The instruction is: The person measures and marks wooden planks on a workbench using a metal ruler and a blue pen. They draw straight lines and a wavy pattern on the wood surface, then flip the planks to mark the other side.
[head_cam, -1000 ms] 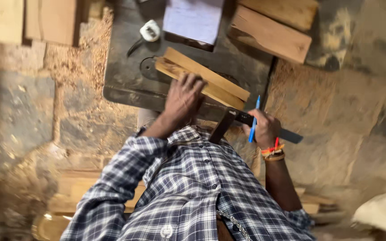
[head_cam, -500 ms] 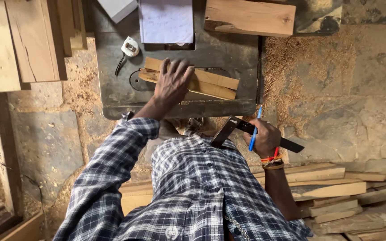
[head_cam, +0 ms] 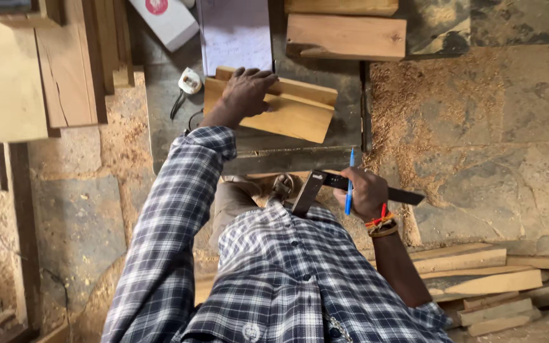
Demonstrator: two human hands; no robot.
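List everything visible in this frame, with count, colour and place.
boards: two, light wood, stacked on the table under the left hand
table: one, dark grey metal, top centre
paper: one sheet, white, far edge of the table
plug: one, white with a dark cord, left part of the table
box: one, white, top left of the table
blocks: two, tan wood, top centre right
planks: several, pale wood, upper left
offcuts: a pile, pale wood, on the floor lower right
sawdust: tan, on the stone floor right of the table
square: one, dark blade, in the right hand
pen: one, blue, in the right hand
left hand: on the boards
right hand: holds square and pen
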